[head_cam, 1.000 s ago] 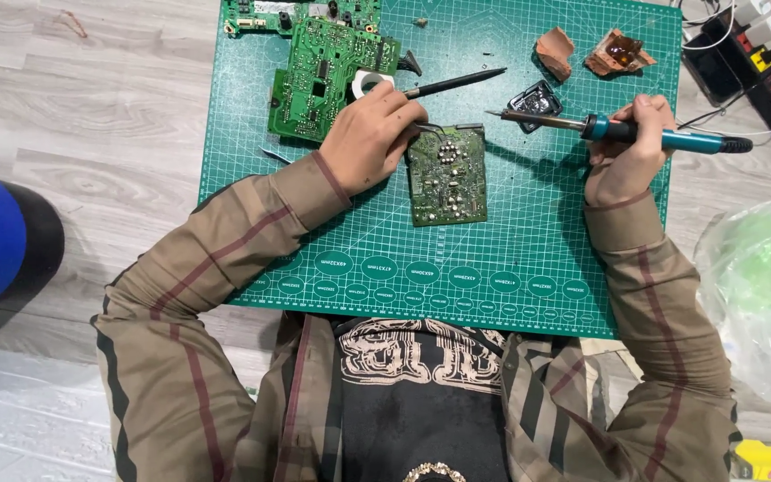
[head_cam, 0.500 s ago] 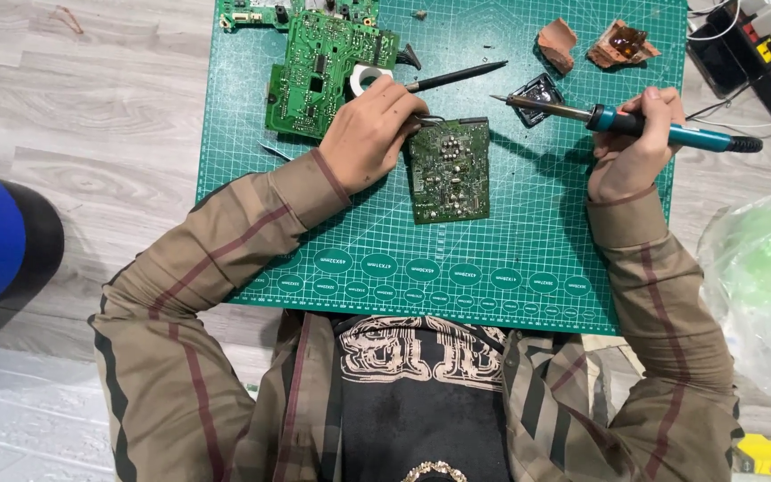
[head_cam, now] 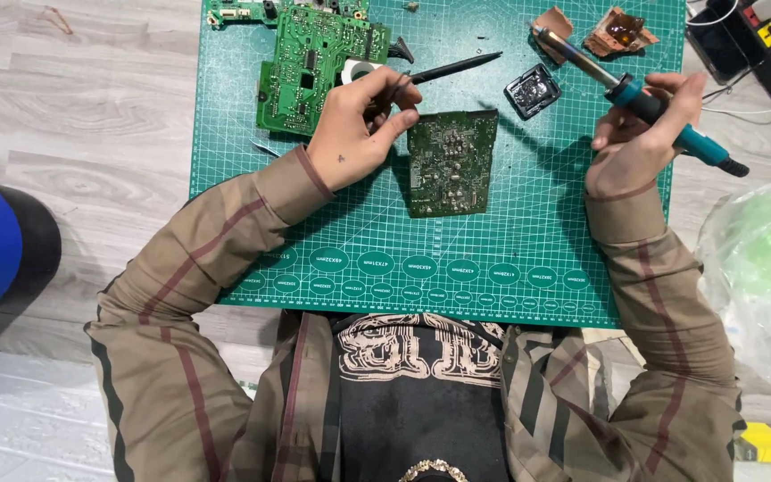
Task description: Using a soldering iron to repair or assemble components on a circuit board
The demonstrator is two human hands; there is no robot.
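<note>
A small dark-green rectangular circuit board (head_cam: 451,162) lies flat on the green gridded cutting mat (head_cam: 528,250), a little above the mat's middle and well inside its edges. The solder side faces up: many small dull-silver joints and pads are seen across it. No joint can be told as freshly worked or still open at this size; how much of the soldering is done cannot be read from the board itself.

The left hand (head_cam: 356,134) rests at the board's upper left corner. Its fingers (head_cam: 392,92) are pinched together on something thin and dark, probably solder wire leading from the small white spool (head_cam: 356,70) just behind them; the item itself is too thin to identify. The fingertip nearest the board seems to touch its edge, steadying it.

The right hand (head_cam: 640,134) is raised near the mat's right edge, fingers closed around the blue-handled soldering iron with a black grip (head_cam: 662,116). The iron's metal tip points toward the mat's far right corner, well apart from the board. Judged from this, no joint is being heated at this moment; work on the board appears paused or between joints.

Other items on the mat: a larger bright-green circuit board (head_cam: 310,62) at the far left corner, a black pointed probe (head_cam: 452,68) beside the spool, a small black square tray (head_cam: 533,91), and two brown torn pieces (head_cam: 617,29) at the far edge. A black power strip (head_cam: 751,45) lies off the mat's far right corner.
</note>
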